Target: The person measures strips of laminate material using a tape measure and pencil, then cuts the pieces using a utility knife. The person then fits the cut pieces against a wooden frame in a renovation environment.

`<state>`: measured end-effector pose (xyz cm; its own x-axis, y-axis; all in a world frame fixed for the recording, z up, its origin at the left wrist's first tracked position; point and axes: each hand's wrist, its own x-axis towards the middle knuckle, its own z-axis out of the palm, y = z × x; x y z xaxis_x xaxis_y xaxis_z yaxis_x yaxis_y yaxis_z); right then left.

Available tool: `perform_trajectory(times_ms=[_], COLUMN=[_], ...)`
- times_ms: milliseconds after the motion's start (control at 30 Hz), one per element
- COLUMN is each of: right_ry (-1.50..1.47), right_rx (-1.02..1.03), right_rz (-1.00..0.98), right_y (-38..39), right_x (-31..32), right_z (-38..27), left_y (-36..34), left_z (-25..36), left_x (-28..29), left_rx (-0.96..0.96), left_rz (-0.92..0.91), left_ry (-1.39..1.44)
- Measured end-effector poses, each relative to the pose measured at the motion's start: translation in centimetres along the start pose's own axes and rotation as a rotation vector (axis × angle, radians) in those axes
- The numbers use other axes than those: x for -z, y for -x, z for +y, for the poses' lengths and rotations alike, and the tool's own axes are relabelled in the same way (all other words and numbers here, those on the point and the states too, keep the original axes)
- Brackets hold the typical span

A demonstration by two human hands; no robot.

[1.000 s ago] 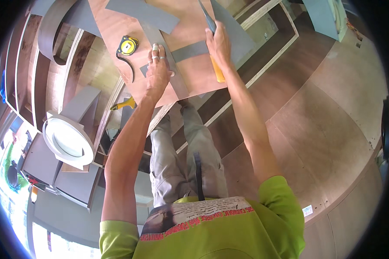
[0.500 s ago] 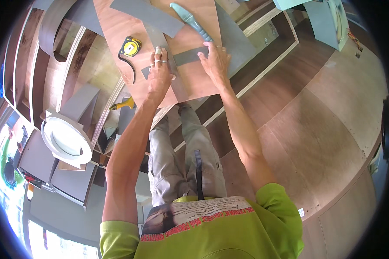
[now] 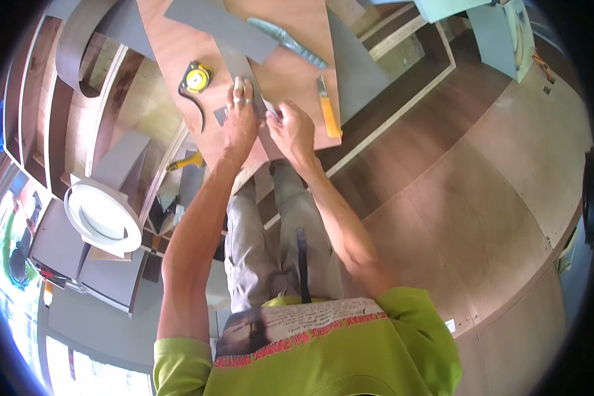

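On the plywood board (image 3: 171, 39) lie grey sheet pieces (image 3: 211, 30). My left hand (image 3: 243, 115) rests with taped fingers stretched flat over a narrow grey strip (image 3: 241, 66). Just beside it, my right hand (image 3: 292, 132) is closed on a thin grey piece (image 3: 268, 105), partly hidden by the fingers. To the right lie a yellow-handled blade (image 3: 330, 115) and, higher up, a blue-grey ribbed plastic tool (image 3: 287, 43). A yellow tape measure (image 3: 197, 78) and a short curved black strap (image 3: 195, 105) lie left of my left hand.
Open wooden framing (image 3: 396, 119) surrounds the board. A white ring-shaped piece (image 3: 79, 211) sits at left near a yellow tool (image 3: 188, 160). Curved grey pieces (image 3: 66, 59) lie upper left. A person in green (image 3: 12, 244) shows at the far left rim.
My right hand let go of the blue-grey tool and moved left and down beside my left hand, closing on a thin grey piece. The yellow-handled blade is uncovered.
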<state>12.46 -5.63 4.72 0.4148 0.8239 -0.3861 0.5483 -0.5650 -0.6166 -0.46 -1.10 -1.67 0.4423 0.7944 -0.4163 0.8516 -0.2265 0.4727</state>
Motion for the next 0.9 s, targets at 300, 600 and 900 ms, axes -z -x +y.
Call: perform_trajectory(times_ms=[300,600,900], right_ry=[-0.156,0.124,0.140], right_rx=[-0.166,-0.057,0.140], right_rz=[0.116,0.044,0.059], right_y=[3.0,5.0,3.7], right_x=[-1.9,-8.2,-1.8], right_z=[6.2,4.0,4.7], left_y=[-1.3,1.1,3.6], left_z=[-0.7,-3.5,-5.6], left_x=[0.4,1.5,0.4], left_rx=[-0.044,0.020,0.186], left_rz=[-0.019,0.219,-0.017], left_ry=[-0.025,0.311,0.149])
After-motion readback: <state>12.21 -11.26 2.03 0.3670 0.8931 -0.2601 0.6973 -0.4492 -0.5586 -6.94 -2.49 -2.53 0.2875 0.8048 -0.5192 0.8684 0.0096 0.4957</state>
